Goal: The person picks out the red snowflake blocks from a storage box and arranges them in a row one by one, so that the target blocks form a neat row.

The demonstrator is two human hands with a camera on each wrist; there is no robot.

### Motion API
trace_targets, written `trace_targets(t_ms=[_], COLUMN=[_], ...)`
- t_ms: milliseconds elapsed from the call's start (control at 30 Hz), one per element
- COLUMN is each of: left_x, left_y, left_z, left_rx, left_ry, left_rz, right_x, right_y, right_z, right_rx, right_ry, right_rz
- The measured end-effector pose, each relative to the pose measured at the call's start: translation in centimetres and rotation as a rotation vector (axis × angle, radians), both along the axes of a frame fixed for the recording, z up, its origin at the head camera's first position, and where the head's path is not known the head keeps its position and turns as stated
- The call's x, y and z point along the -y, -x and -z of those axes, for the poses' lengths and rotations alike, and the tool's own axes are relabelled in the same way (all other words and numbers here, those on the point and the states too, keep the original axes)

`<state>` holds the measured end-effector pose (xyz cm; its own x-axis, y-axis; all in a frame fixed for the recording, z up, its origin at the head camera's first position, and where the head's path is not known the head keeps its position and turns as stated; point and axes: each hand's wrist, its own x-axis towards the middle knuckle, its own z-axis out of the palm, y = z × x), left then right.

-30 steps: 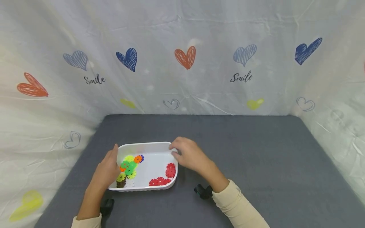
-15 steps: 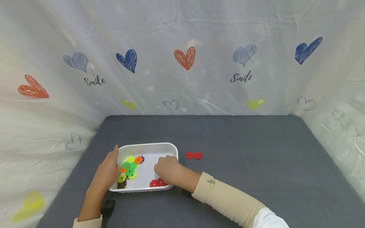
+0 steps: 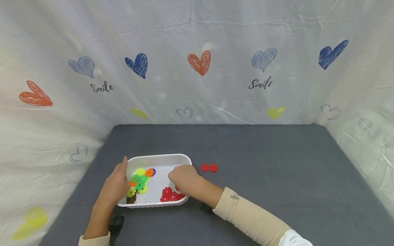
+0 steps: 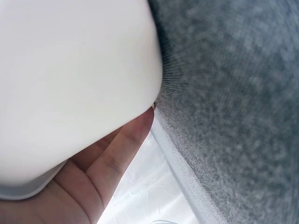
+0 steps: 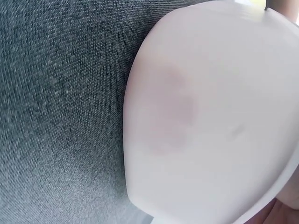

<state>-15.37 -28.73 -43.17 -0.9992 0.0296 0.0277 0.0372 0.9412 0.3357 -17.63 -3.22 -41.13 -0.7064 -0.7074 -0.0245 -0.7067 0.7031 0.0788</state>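
A beige right sleeve point(image 3: 252, 217) bears small dark lettering point(image 3: 234, 197) near its cuff, with white cloth point(image 3: 293, 238) farther up; the left sleeve point(image 3: 93, 240) is beige too, beside a black device point(image 3: 116, 224).

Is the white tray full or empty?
Neither: the tray is partly filled. Colourful discs lie at its left end, red discs at the near right; between them it is bare.

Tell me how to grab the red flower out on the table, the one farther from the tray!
I'd pinch the outer notched edge of the far red flower, coming from above on the side away from the white tray. It lies flat on the grey table, and the other red flower crowds its tray side.
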Motion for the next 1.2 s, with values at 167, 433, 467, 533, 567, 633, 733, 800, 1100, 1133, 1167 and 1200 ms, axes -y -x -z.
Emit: trace_targets(t_ms=[167,433,467,533,567,633,733,800,1100,1133,1167,1200], left_x=[0.0,-0.1,0.0,0.0,0.0,0.1,0.1,0.1,-0.1,-0.1,-0.1,-0.1], left_y=[0.0,0.0,0.0,0.0,0.0,-0.1,-0.1,-0.1,-0.1,-0.1,-0.1,-0.1], left_z=[0.0,0.1,0.1,0.1,0.1,0.2,0.1,0.1,0.1,0.0,0.0,0.0], left_rx=[0.002,0.004,0.001,-0.008,-0.012,-0.017,-0.014,-0.010,-0.017,-0.015,-0.013,-0.010], left_ry=[0.002,0.003,0.004,0.006,0.006,0.006,0.004,0.004,0.007,0.007,0.006,0.005], left_rz=[-0.007,-0.008,-0.008,-0.002,0.000,0.002,0.001,-0.001,-0.006,-0.006,-0.007,-0.008], right_x=[-0.1,-0.3,-0.3,-0.4,-0.5,-0.7,-1.0,-1.3,-3.6,-3.9,-4.3,-4.6], right_y=[0.1,-0.2,-0.3,-0.4,-0.4,-0.5,-0.6,-0.6,-0.3,-0.2,-0.1,0.0], right_z=[0.0,-0.2,-0.3,-0.4,-0.6,-0.9,-1.4,-1.6,-2.1,-2.3,-2.4,-2.5], right_rx=[0.005,0.045,0.037,0.024,0.025,0.048,0.119,0.166,0.237,0.245,0.250,0.256], right_ry=[0.002,0.000,0.006,0.028,0.040,0.070,0.131,0.181,0.507,0.552,0.596,0.638], right_rz=[-0.014,-0.031,-0.037,-0.047,-0.046,-0.039,-0.021,-0.011,-0.005,-0.008,-0.008,-0.004])
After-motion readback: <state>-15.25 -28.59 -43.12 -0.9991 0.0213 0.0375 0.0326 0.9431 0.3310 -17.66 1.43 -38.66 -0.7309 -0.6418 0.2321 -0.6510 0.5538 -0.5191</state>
